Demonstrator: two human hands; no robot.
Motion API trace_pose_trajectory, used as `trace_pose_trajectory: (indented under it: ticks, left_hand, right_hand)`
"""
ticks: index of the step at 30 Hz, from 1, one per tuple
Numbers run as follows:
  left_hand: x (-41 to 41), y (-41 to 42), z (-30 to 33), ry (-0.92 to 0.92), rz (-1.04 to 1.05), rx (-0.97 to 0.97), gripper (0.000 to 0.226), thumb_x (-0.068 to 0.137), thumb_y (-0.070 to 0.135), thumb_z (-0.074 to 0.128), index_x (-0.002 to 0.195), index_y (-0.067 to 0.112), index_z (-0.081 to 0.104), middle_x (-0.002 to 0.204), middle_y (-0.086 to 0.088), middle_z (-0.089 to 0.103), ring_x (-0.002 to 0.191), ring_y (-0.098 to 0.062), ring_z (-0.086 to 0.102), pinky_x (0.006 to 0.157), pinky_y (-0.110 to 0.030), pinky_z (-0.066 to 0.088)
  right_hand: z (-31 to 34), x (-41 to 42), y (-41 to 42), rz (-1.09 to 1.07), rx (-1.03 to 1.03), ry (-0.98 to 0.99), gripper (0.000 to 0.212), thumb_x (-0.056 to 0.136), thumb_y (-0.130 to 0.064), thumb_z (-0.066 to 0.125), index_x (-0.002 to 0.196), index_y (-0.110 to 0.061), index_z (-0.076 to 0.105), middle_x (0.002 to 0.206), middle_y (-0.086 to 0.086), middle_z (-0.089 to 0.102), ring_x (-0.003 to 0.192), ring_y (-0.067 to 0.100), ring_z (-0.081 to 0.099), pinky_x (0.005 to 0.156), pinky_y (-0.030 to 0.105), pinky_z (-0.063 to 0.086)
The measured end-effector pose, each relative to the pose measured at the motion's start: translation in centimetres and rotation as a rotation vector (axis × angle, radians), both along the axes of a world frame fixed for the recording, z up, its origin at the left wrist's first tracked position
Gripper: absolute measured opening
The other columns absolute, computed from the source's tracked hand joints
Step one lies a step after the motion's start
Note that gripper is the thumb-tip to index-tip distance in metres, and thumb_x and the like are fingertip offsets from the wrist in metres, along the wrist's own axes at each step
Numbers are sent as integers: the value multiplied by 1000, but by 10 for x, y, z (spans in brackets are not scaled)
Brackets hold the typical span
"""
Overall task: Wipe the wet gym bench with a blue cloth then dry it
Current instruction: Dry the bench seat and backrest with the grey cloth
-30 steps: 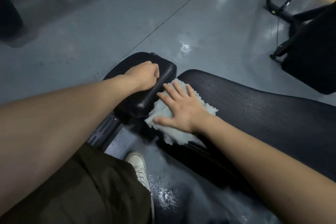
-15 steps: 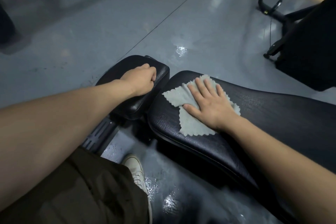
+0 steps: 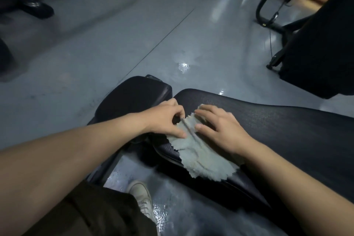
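A pale blue cloth [image 3: 199, 154] with a zigzag edge lies over the near end of the black gym bench pad [image 3: 287, 130], hanging a little past its front edge. My left hand [image 3: 164, 120] pinches the cloth's upper left edge with thumb and fingers. My right hand [image 3: 220, 128] rests on the cloth, fingers curled, thumb and fingertips gripping a raised fold between the two hands. A smaller black seat pad [image 3: 132, 96] sits just left of the bench pad.
Wet patches shine on the grey floor [image 3: 183, 67] beyond the bench and below it. My white shoe [image 3: 140, 195] stands under the bench. A black machine frame [image 3: 272, 21] and dark block [image 3: 321, 44] stand at the right. Someone's dark shoes [image 3: 36, 5] are at top left.
My left hand left the seat pad and came over to the cloth. My right hand stopped pressing flat and curled onto the cloth, which is now bunched nearer the front edge.
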State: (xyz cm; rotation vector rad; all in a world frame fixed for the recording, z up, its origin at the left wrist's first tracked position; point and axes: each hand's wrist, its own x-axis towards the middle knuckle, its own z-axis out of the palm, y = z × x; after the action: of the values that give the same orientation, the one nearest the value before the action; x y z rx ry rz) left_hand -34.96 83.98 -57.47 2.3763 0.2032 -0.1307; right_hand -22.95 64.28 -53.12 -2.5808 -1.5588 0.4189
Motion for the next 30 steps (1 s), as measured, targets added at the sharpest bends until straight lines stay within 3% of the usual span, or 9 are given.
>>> trace_pose_trajectory:
  ticks: [2, 4, 7, 10, 12, 16, 22, 27, 30]
  left_hand:
    - [-1, -2, 0, 20, -6, 9, 36, 73, 49, 82, 94, 29, 59, 106, 9, 44, 102, -7, 44, 86, -27, 41]
    - [-3, -2, 1, 31, -3, 7, 26, 78, 42, 79, 85, 29, 58, 103, 10, 47, 97, -6, 47, 79, -23, 39]
    - [-9, 0, 6, 57, 54, -59, 19, 82, 30, 76, 77, 27, 58, 87, 13, 56, 72, 2, 53, 61, -13, 36]
    - [-17, 12, 19, 130, 79, -189, 15, 82, 22, 73, 80, 23, 59, 65, 13, 61, 51, 1, 51, 53, -16, 40]
    - [-24, 21, 28, 185, 68, -229, 11, 83, 14, 69, 86, 18, 58, 64, 10, 61, 46, -2, 49, 49, -17, 40]
    - [-38, 44, 41, 252, 96, -300, 13, 83, 2, 59, 92, 10, 55, 66, 0, 57, 56, -9, 51, 56, -22, 49]
    - [-58, 100, 43, 316, 223, -69, 19, 82, 5, 60, 99, 14, 54, 73, -4, 63, 61, -18, 52, 59, -29, 41]
    - [-66, 138, 32, 295, 409, 92, 16, 87, 13, 62, 100, 20, 55, 97, -6, 65, 79, -23, 61, 63, -30, 46]
    - [-66, 148, 21, 255, 521, 178, 19, 87, 18, 63, 103, 21, 53, 103, -7, 63, 87, -26, 59, 61, -30, 39]
  right_hand:
    - [1, 16, 4, 8, -10, -150, 53, 98, -51, 48, 148, -35, 42, 150, -11, 41, 131, 19, 39, 102, 36, 31]
    - [0, 29, 10, 17, -63, -199, 50, 98, -38, 55, 147, -36, 43, 140, -9, 46, 122, 21, 41, 96, 35, 33]
    - [2, 33, 22, 35, -90, -172, 44, 94, -30, 62, 137, -35, 54, 119, -6, 50, 113, 22, 44, 93, 34, 35]
    - [-1, 28, 35, 66, -110, -143, 36, 92, -21, 62, 127, -30, 60, 115, -4, 56, 111, 23, 49, 92, 35, 38]
    - [-4, 23, 43, 69, -82, -106, 33, 90, -17, 61, 121, -27, 62, 110, -3, 59, 108, 24, 53, 90, 36, 41]
    - [-10, 8, 66, 40, 39, -39, 18, 91, -15, 59, 104, -25, 66, 97, -4, 54, 95, 23, 56, 81, 36, 41]
    - [-22, -14, 117, -66, 218, 84, 13, 93, -17, 61, 102, -24, 66, 97, -8, 52, 91, 14, 49, 77, 31, 39]
    - [-32, -22, 162, -116, 335, 181, 15, 93, -12, 64, 104, -21, 66, 98, -6, 52, 93, 16, 51, 81, 34, 43]
    - [-40, -20, 183, -151, 387, 238, 19, 92, -5, 62, 104, -20, 65, 97, -4, 50, 89, 15, 49, 77, 31, 39]
